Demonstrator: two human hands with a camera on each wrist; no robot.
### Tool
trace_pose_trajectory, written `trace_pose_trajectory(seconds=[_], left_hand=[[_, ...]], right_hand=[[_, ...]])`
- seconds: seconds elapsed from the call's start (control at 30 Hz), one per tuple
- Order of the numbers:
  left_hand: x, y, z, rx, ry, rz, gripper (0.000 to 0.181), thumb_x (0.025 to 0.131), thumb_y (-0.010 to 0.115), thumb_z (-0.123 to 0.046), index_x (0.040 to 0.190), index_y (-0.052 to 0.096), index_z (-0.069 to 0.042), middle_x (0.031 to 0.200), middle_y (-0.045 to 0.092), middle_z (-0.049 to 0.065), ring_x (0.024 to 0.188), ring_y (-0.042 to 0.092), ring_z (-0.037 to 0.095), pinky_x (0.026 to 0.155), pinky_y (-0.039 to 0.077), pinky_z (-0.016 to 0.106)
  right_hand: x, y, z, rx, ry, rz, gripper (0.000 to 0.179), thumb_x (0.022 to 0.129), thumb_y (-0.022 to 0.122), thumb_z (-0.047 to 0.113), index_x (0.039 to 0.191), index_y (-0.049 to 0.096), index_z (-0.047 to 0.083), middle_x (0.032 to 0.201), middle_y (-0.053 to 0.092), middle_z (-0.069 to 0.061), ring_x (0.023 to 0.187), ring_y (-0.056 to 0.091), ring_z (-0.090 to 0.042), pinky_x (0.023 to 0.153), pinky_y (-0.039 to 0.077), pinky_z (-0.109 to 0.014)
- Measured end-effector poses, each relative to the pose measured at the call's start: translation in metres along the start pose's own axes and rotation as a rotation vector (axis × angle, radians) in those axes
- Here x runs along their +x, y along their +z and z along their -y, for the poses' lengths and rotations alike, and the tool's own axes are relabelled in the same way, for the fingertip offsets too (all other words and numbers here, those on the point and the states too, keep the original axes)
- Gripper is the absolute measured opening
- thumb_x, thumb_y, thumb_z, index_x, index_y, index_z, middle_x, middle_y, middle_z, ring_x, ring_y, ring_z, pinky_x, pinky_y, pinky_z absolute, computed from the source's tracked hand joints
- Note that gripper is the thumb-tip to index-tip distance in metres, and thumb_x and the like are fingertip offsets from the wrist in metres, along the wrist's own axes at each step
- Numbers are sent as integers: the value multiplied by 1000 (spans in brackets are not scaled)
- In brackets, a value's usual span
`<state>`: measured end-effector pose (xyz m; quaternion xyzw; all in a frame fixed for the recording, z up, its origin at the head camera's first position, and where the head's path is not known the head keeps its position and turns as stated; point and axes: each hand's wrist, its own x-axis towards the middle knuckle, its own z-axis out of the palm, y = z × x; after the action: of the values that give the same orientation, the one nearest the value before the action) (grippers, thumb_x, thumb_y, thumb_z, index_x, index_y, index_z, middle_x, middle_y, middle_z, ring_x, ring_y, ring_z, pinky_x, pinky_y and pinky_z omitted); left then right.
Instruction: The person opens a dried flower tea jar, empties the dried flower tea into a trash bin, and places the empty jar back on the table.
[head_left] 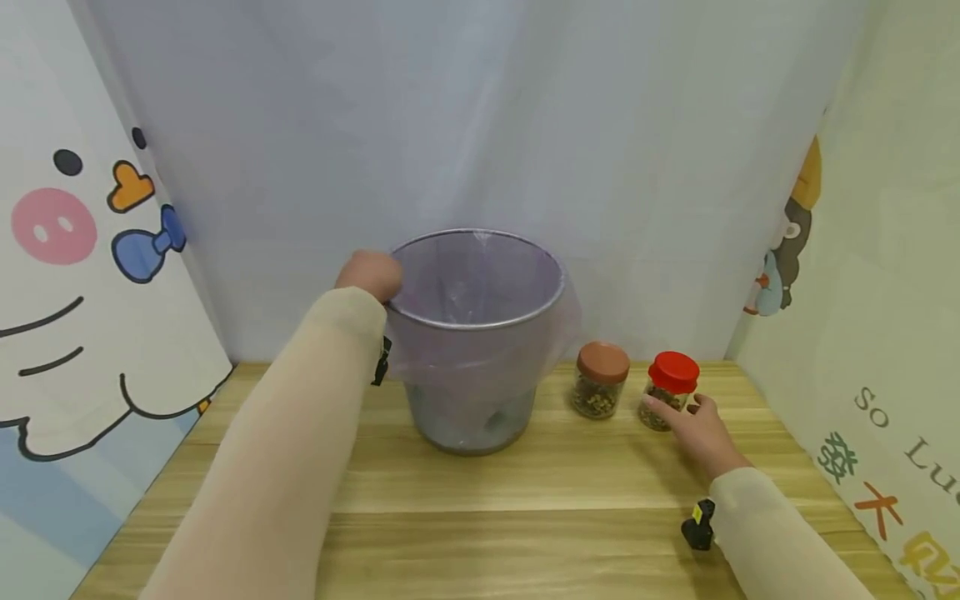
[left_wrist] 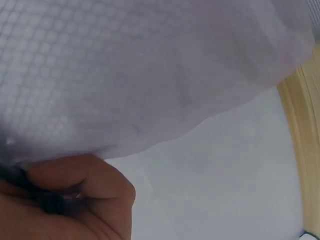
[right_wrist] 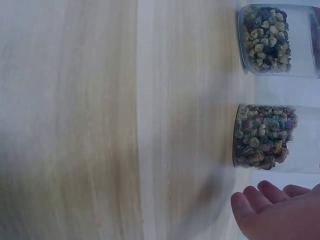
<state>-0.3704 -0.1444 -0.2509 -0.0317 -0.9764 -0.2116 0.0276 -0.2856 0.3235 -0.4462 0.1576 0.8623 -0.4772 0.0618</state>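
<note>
A grey mesh trash can (head_left: 474,421) stands on the table, lined with a thin pale purple trash bag (head_left: 480,358) folded over its rim. My left hand (head_left: 371,275) is at the left side of the rim, its fingers curled. In the left wrist view, the left hand (left_wrist: 80,197) pinches the bag's gathered edge. My right hand (head_left: 701,429) reaches to the red-lidded jar (head_left: 672,383), fingers spread. In the right wrist view, the fingers of the right hand (right_wrist: 280,210) are beside that jar (right_wrist: 265,137), which holds dried flowers.
A second glass jar (head_left: 598,383) with a brown lid and dried buds stands between the can and the red-lidded jar. A white curtain (head_left: 480,125) hangs behind. Printed cloths (head_left: 67,333) line both sides of the wooden table (head_left: 480,533).
</note>
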Motion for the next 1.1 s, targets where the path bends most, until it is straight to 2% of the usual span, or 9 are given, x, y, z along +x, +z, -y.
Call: trace_pose_trajectory(seconds=[0.07, 0.23, 0.4, 0.57, 0.73, 0.83, 0.97, 1.03, 1.1], left_hand=[[1, 2, -1, -32, -61, 2, 35, 96, 29, -3, 65, 43, -9, 94, 58, 22, 74, 47, 27, 72, 46, 41], [0, 4, -1, -36, -114, 13, 39, 99, 30, -3, 64, 45, -10, 92, 58, 20, 64, 40, 22, 63, 42, 36], [0, 5, 0, -42, -133, 13, 35, 98, 32, -3, 67, 49, -7, 99, 60, 20, 68, 43, 23, 66, 44, 37], [0, 4, 0, -20, -142, 39, 35, 99, 33, -3, 74, 57, -3, 112, 61, 23, 74, 48, 25, 69, 46, 38], [-1, 4, -3, 25, -123, 67, 34, 99, 33, -1, 73, 54, -4, 119, 60, 25, 79, 46, 27, 72, 45, 38], [-2, 5, -4, 17, -133, 76, 35, 101, 32, -3, 76, 56, -2, 120, 58, 25, 78, 45, 26, 71, 44, 38], [-1, 5, -5, -2, -141, 87, 38, 103, 31, -5, 82, 62, 0, 116, 59, 23, 68, 40, 21, 61, 40, 34], [0, 5, -6, -16, -141, 96, 38, 104, 30, -4, 79, 59, -2, 113, 59, 23, 63, 33, 18, 56, 36, 31], [2, 4, -7, -8, -125, 92, 38, 105, 31, -4, 77, 58, -3, 112, 59, 23, 64, 33, 18, 57, 36, 31]], right_hand=[[2, 0, 1, 16, -11, 2, 131, 90, 59, 75, 156, -17, -9, 162, 3, -40, 148, 15, -55, 117, 20, -65], [8, -5, 4, 71, -42, 6, 130, 90, 59, 76, 158, -18, -5, 164, -2, -37, 150, 13, -53, 117, 19, -64], [13, -7, 8, 104, -102, 15, 123, 94, 59, 69, 159, -13, -6, 165, -1, -35, 150, 14, -51, 117, 20, -64], [19, 3, 10, 188, -92, -7, 120, 94, 66, 62, 160, -8, -5, 165, 7, -32, 150, 18, -48, 119, 19, -62], [26, 14, 5, 268, -86, -54, 115, 94, 71, 53, 161, -5, -1, 164, 14, -28, 148, 23, -44, 119, 21, -58], [29, 17, 3, 305, -96, -69, 114, 94, 74, 50, 162, -1, -1, 164, 17, -27, 148, 24, -42, 120, 21, -57], [34, 19, 2, 321, -136, -76, 102, 93, 76, 47, 160, 15, 0, 159, 30, -23, 145, 31, -39, 120, 22, -56], [38, 18, 1, 321, -162, -79, 91, 92, 78, 46, 155, 28, 2, 149, 42, -18, 139, 37, -34, 119, 23, -55], [41, 16, 0, 328, -195, -84, 77, 92, 79, 44, 146, 41, 4, 133, 54, -10, 131, 43, -29, 117, 25, -54]])
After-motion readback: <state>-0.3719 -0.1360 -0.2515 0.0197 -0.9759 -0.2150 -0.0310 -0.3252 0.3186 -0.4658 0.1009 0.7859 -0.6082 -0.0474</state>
